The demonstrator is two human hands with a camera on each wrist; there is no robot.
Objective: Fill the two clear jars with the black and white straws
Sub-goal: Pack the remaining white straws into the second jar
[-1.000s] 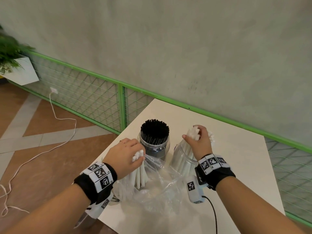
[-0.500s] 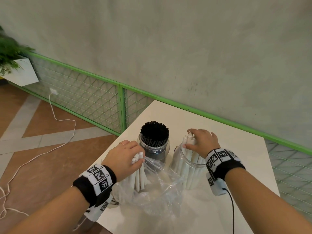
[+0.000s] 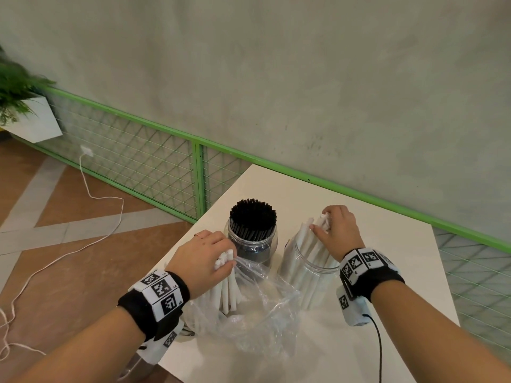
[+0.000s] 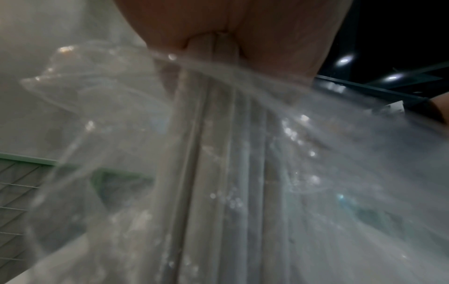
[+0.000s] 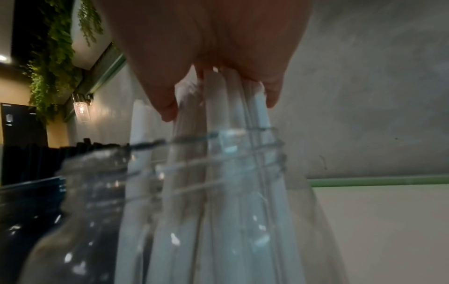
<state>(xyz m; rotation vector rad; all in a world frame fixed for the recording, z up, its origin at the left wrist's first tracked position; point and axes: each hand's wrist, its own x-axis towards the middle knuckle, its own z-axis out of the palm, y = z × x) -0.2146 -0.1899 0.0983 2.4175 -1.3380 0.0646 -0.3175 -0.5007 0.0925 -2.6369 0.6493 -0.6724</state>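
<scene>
Two clear jars stand side by side on the white table (image 3: 409,272). The left jar (image 3: 253,246) is packed with black straws (image 3: 253,218). The right jar (image 3: 308,277) holds white straws (image 3: 312,269) standing in it, also seen in the right wrist view as white straws (image 5: 218,173) inside the jar (image 5: 170,201). My right hand (image 3: 336,230) grips the tops of those straws above the jar mouth. My left hand (image 3: 201,258) grips a bundle of white straws (image 3: 228,291) upright inside a clear plastic bag (image 3: 257,319); the left wrist view shows the bundle (image 4: 218,173) through the bag film.
The table's left edge lies just under my left wrist, with tiled floor and a white cable (image 3: 91,194) beyond. A green mesh railing (image 3: 166,161) runs along the grey wall behind the table. A cord (image 3: 378,352) trails from my right wrist.
My right hand has lowered its white straws into the right jar and shifted slightly right. The left hand keeps holding its bundle in the bag.
</scene>
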